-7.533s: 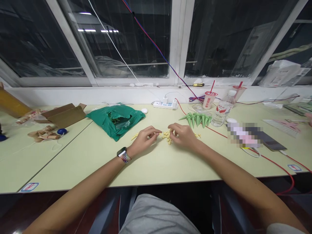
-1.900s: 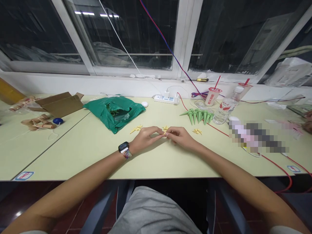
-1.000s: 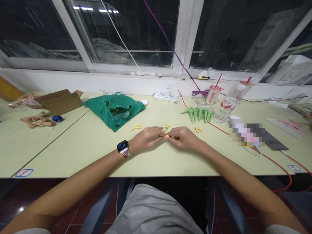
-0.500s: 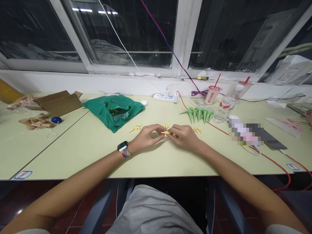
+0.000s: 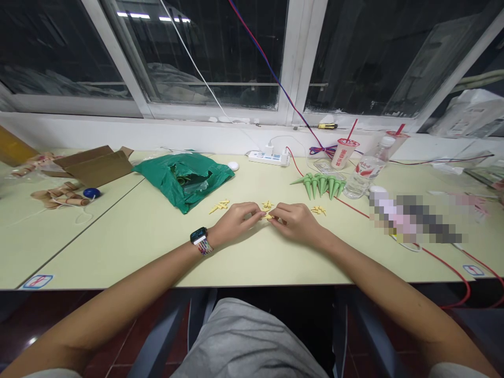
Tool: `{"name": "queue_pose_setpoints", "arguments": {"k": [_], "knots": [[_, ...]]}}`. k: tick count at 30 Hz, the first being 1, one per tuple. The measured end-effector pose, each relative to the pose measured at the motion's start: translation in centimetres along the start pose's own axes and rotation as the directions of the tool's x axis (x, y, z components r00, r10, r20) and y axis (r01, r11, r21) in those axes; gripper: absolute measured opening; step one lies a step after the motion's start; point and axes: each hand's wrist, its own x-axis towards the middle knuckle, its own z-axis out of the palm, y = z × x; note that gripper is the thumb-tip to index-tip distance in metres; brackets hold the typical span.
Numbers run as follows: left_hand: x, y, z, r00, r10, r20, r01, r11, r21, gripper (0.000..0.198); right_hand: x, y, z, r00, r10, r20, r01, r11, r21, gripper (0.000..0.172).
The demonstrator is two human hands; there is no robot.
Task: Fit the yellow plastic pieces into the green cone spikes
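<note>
Between my two hands, just above the pale table or on it, is a small yellow piece with short prongs (image 5: 268, 216). My left hand (image 5: 238, 223), with a watch on its wrist, is closed, thumb and fingertips pinched at the piece's left side. From the right, my right hand (image 5: 297, 220) pinches the same piece; its fingertips cover part of it. Right behind the fingertips lies a small cluster of similar yellow pieces (image 5: 268, 204). Further yellow pieces lie beyond my left hand (image 5: 219, 206) and beyond my right hand (image 5: 318, 210).
A torn green plastic bag (image 5: 177, 181) lies back left, near an open cardboard box (image 5: 96, 165) and wooden toys (image 5: 59, 197). Green cone-shaped spikes (image 5: 323, 184), a water bottle (image 5: 366, 170) and a lidded cup (image 5: 343, 155) stand back right. A red cable (image 5: 444, 260) crosses the right side.
My fingers have closed in around the yellow piece, and less of it shows now. The left thumb and forefinger have come together; the wrists have barely moved.
</note>
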Motion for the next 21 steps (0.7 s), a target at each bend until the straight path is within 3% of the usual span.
{"name": "queue_pose_setpoints", "arguments": {"k": [3,8,13,21], "knots": [[-0.01,0.14,-0.12,1.000,0.002,0.011,-0.002,0.999,0.044,0.039,0.01,0.06,-0.04,1.000,0.008,0.007,-0.008,1.000,-0.003,0.017],[-0.10,0.20,-0.33,0.998,0.044,0.045,-0.045,0.999,0.027,0.029,0.08,0.05,-0.15,1.000,0.009,0.000,-0.009,1.000,-0.004,0.018],[-0.04,0.14,-0.34,0.998,-0.006,0.056,0.003,0.999,0.053,0.044,0.10,0.02,-0.13,1.000,0.004,-0.001,-0.004,1.000,-0.001,0.019],[-0.22,0.35,-0.46,0.999,0.032,0.037,-0.033,0.999,0.019,0.020,-0.01,0.09,-0.06,1.000,0.015,0.012,-0.014,1.000,-0.010,0.019]]}}
